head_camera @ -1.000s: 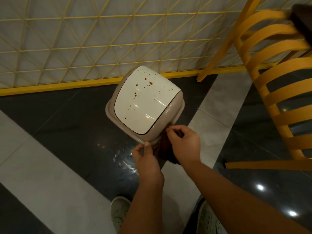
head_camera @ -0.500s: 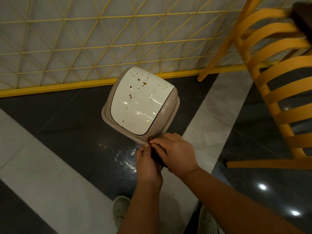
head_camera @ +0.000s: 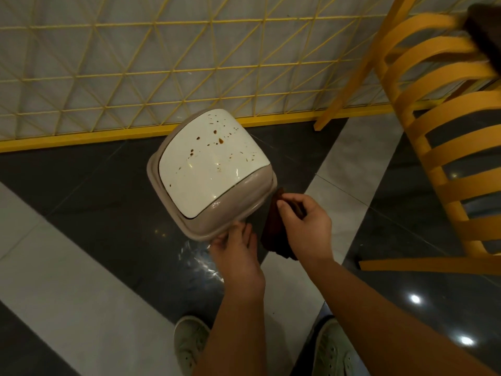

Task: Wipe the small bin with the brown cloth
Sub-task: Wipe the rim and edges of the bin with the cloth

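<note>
Brown cloth [head_camera: 273,229] hanging lengthwise in right hand [head_camera: 305,226] grip; left hand [head_camera: 235,251] clasping bin [head_camera: 211,172] rim.

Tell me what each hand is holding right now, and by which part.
The right hand pinches the brown cloth near its upper edge, so it hangs beside the bin. The left hand steadies the bin by its near rim.

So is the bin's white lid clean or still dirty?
Dirty. The white lid of the small bin has brown spots all over. The brown cloth in the right hand sits beside the bin, off the lid.
</note>
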Motion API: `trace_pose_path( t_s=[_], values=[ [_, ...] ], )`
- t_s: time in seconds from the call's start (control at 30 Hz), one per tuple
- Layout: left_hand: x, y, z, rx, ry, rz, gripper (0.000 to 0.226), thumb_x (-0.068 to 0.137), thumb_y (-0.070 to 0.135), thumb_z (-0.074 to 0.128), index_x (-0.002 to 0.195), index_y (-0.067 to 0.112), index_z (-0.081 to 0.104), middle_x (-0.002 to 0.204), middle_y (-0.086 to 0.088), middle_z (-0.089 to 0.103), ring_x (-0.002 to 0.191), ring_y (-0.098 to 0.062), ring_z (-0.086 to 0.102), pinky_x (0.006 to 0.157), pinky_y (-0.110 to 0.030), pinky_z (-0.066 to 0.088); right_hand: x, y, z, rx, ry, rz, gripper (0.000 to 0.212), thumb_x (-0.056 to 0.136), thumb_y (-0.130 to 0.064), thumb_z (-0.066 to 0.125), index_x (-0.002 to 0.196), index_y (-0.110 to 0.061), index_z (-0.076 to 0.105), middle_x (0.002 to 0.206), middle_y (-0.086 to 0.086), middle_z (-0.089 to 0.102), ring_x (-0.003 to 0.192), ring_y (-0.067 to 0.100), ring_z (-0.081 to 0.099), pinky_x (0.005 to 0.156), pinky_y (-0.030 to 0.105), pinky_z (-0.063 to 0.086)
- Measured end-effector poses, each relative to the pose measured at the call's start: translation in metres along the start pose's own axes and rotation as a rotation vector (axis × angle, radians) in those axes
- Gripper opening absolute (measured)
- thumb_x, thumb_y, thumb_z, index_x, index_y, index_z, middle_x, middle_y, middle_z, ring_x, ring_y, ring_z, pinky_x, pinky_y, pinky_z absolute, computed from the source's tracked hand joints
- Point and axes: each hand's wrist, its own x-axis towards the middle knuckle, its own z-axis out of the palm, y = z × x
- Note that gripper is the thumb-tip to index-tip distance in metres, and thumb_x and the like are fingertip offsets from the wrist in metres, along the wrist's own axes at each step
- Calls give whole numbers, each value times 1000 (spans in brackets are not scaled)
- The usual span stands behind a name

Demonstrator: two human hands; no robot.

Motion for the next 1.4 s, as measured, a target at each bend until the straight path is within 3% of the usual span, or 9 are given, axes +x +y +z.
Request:
trace_pose_path(
  t_s=[0.1,0.27,0.43,0.63,0.73,0.9,1.13,1.3,1.4],
  values=[
    [3,4,3,-52,-17,44,44,97,11,54,139,17,43,134,-11,57,118,-24,60,104,-36,44,13,-5,4,-26,-6,-32,15,90,-31,62,103,-38,64,96,-22,62,91,0,57,86,33,55],
    [8,8,7,-76,-5,77,35,99,10,49,132,24,43,132,-12,59,114,-24,63,106,-43,44,14,-7,22,-197,-56,-89,22,92,-33,58,112,-30,66,111,-7,65,98,9,59,89,32,52],
    [6,4,4,7,-12,32,29,101,14,47,127,26,47,127,-9,61,112,-26,62,100,-50,48,-13,5,33,-418,-228,-476,17,90,-30,60,102,-26,72,100,-3,71,92,13,63,82,26,51],
    [10,20,-6,-25,23,85,43,99,7,48,140,16,39,134,-11,58,111,-21,64,109,-40,42,21,-2,-2,-275,-6,29,22,94,-34,55,113,-33,63,110,-6,64,95,10,56,87,31,51],
    [11,25,-11,-28,115,115,38,94,-2,49,132,5,48,128,-18,60,107,-26,65,102,-41,48,20,-5,-14,-110,-48,162,21,93,-36,55,112,-32,63,102,-9,61,92,12,57,70,27,52],
    [3,11,0,-11,104,74,36,91,-3,52,127,1,53,124,-22,62,107,-27,65,101,-39,50,8,-11,-10,284,-80,500,9,91,-33,61,94,-28,68,100,0,67,94,20,61,76,29,50],
    [-3,5,16,-45,81,33,31,98,5,48,127,16,46,113,-5,62,88,-15,64,48,-19,54,-3,-15,3,392,-147,439,13,86,-21,68,97,-28,70,96,-2,70,87,15,65,65,22,55],
    [6,4,11,-10,112,134,37,94,-5,47,120,20,44,122,-11,60,107,-27,64,90,-44,55,-2,-11,7,348,-69,376,14,86,-21,68,94,-31,70,97,-7,68,89,12,63,71,24,55],
    [9,0,3,52,123,175,41,92,-4,47,126,17,51,122,-12,63,108,-28,65,90,-46,55,-6,-6,13,289,-83,366,17,86,-20,67,101,-27,68,97,-8,68,89,9,62,70,20,52]
  ],
)
